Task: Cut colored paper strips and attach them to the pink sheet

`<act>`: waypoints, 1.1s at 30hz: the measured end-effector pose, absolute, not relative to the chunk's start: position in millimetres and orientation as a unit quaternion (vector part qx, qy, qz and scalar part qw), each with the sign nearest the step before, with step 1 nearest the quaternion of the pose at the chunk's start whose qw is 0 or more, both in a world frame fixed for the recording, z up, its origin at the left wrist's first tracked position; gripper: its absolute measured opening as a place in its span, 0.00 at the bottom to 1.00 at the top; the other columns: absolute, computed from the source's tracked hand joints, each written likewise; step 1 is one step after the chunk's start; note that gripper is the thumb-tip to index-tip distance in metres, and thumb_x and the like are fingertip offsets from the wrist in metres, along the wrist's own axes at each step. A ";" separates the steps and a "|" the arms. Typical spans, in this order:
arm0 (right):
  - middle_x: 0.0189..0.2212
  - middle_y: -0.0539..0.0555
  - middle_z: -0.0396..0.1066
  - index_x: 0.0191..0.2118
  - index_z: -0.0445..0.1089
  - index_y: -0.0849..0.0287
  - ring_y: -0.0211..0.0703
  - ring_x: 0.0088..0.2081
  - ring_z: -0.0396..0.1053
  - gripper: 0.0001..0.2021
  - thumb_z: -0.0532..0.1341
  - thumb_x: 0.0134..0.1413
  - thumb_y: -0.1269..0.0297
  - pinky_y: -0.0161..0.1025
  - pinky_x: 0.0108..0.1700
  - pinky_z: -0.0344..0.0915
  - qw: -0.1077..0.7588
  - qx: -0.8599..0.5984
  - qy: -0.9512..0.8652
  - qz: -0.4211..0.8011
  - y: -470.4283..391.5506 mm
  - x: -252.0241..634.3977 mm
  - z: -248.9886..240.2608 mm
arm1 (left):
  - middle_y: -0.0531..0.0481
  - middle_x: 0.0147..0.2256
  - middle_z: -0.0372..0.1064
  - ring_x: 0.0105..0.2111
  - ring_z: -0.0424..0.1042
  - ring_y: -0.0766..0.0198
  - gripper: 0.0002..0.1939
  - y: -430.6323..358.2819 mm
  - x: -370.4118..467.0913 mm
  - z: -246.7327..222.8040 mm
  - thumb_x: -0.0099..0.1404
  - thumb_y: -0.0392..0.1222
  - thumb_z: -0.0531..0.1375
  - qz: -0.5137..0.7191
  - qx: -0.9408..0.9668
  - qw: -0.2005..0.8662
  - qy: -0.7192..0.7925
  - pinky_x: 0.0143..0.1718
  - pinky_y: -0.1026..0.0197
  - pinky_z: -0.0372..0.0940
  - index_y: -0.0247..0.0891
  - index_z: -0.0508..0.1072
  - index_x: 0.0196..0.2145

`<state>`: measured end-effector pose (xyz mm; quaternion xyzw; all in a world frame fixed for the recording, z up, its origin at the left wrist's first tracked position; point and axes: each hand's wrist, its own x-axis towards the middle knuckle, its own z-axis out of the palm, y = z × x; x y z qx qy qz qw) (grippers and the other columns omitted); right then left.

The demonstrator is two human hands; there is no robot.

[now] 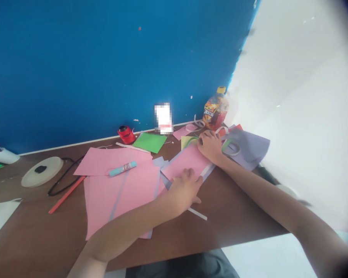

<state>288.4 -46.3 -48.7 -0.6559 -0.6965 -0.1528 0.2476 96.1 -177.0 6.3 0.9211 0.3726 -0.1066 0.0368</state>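
Observation:
A pink sheet of paper (179,164) with a pale grey strip along its near right edge lies at an angle on the desk. My left hand (184,189) rests on its near end, fingers spread and the thumb reaching down toward the desk. At the far end of the sheet, my right hand (210,146) has its fingers bent and bunched at the paper's edge; the fingertips are partly hidden. Larger pink sheets (136,197) lie left of my left hand, with a light blue glue stick (122,169) on top. A narrow white strip (197,214) is below my left hand.
Behind are a green sheet (151,142), a red spool-like item (126,134) and a drink bottle (216,108). Grey-purple paper (250,148) and a roll of tape (231,147) sit right. A round cream lid (42,172), black cord and red strip (66,195) lie left.

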 end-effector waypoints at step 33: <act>0.16 0.43 0.57 0.32 0.69 0.60 0.30 0.18 0.53 0.16 0.62 0.55 0.49 0.32 0.23 0.52 0.361 -0.406 -0.655 0.526 -60.2 265.8 -19.8 | 0.37 0.45 0.69 0.41 0.71 0.51 0.19 -152.0 76.4 52.6 0.67 0.50 0.50 -0.200 0.913 0.174 0.309 0.40 0.53 0.66 0.36 0.74 0.43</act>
